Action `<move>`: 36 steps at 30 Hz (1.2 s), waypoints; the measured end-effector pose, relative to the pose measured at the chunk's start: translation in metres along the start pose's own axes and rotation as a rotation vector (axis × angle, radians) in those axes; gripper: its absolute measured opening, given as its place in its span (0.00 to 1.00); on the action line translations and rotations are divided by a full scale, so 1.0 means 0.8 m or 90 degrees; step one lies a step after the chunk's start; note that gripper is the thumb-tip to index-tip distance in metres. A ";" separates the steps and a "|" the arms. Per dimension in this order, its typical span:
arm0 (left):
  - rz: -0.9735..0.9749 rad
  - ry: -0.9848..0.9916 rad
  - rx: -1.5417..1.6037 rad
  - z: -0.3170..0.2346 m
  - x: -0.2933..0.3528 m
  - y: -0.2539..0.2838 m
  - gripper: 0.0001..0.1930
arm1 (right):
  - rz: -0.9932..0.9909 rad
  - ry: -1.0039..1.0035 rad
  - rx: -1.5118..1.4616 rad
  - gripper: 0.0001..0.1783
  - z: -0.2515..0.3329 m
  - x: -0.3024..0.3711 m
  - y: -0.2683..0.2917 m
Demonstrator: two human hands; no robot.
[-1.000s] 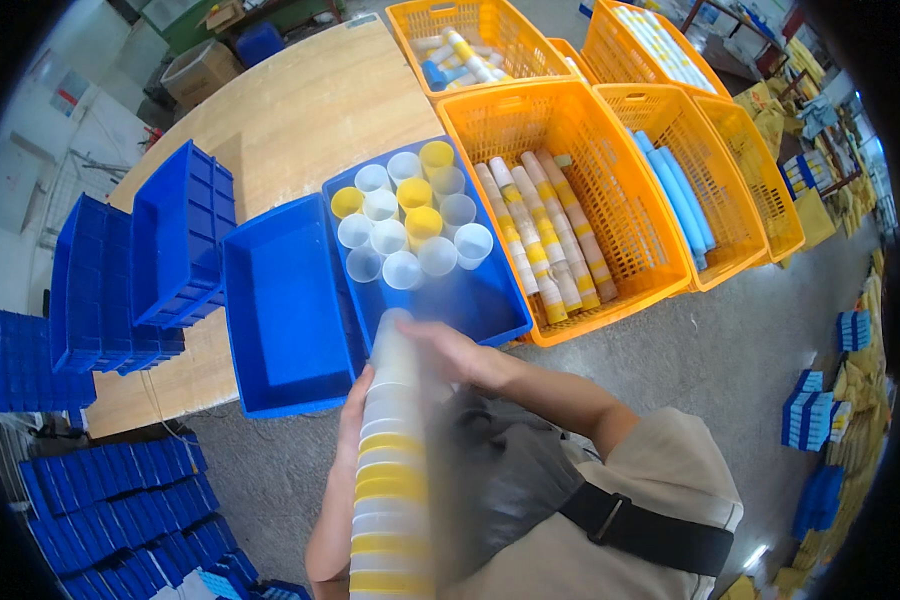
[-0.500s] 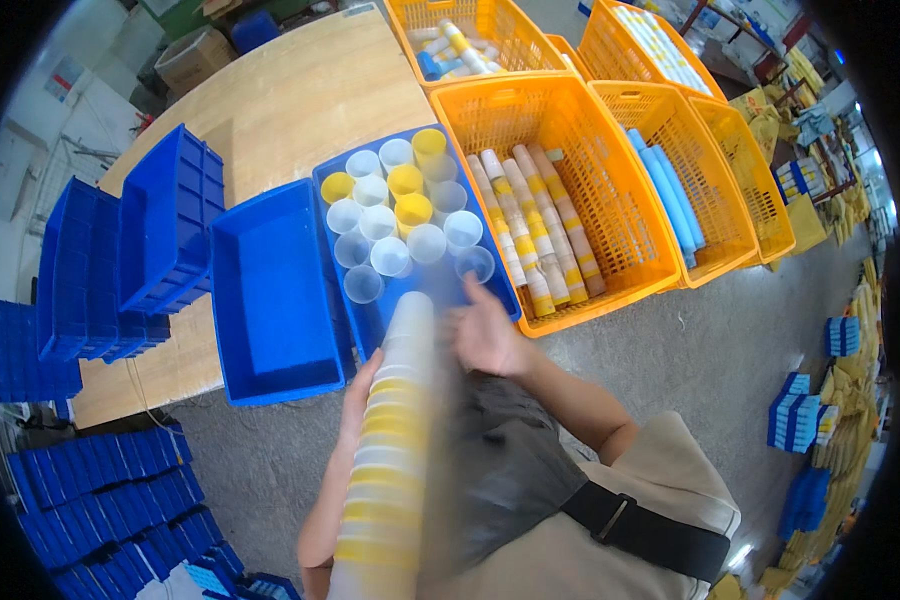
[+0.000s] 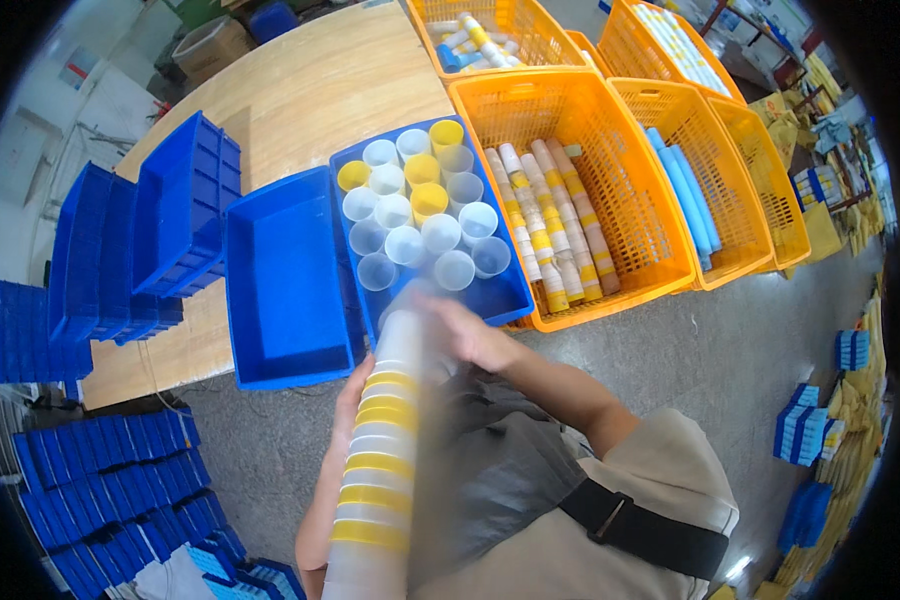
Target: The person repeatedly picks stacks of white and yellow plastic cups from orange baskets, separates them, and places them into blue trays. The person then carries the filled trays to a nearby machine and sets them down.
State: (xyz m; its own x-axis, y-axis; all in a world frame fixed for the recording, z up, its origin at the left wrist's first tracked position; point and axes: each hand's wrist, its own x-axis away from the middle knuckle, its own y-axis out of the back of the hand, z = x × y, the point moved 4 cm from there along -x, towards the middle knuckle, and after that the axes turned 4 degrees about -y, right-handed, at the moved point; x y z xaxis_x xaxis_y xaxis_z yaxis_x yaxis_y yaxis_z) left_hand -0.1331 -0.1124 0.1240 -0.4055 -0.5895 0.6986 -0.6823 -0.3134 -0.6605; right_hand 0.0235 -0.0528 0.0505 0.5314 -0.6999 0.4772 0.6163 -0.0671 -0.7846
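A long stack of white and yellow round plastic cups [image 3: 375,455] is on the near side of a shallow blue plastic tray [image 3: 505,294], its top end pointing at the tray. The person's left hand [image 3: 352,398] grips the stack from its left side. The right hand [image 3: 473,332] is by the top end, but blur hides its fingertips, so I cannot tell if it grips a cup. Clear and yellow loose cups [image 3: 404,244] stand inside the tray. Right of the tray is an orange plastic crate with holes [image 3: 632,215].
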 end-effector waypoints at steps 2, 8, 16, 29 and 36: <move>-0.035 -0.016 -0.011 0.000 0.008 0.002 0.36 | 0.024 0.013 0.002 0.31 0.001 -0.003 -0.014; 0.019 -0.040 0.026 -0.018 0.024 -0.019 0.36 | 0.121 -0.068 -0.042 0.28 0.004 -0.016 -0.049; 0.016 -0.170 -0.186 -0.066 0.065 -0.052 0.34 | -0.056 0.120 0.012 0.31 0.076 -0.041 -0.090; -0.038 -0.202 0.011 -0.067 0.072 -0.021 0.33 | -0.179 -0.158 -0.039 0.37 -0.014 -0.041 0.021; 0.036 -0.024 -0.087 -0.017 0.025 -0.047 0.32 | -0.118 0.826 1.269 0.40 0.064 0.075 -0.058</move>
State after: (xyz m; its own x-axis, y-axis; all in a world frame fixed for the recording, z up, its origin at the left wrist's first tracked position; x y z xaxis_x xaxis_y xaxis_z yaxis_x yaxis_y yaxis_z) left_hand -0.1239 -0.1025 0.1661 -0.4243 -0.6314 0.6491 -0.7368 -0.1761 -0.6528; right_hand 0.0567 -0.0551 0.1359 0.4229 -0.7289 -0.5384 0.6028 -0.2173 0.7677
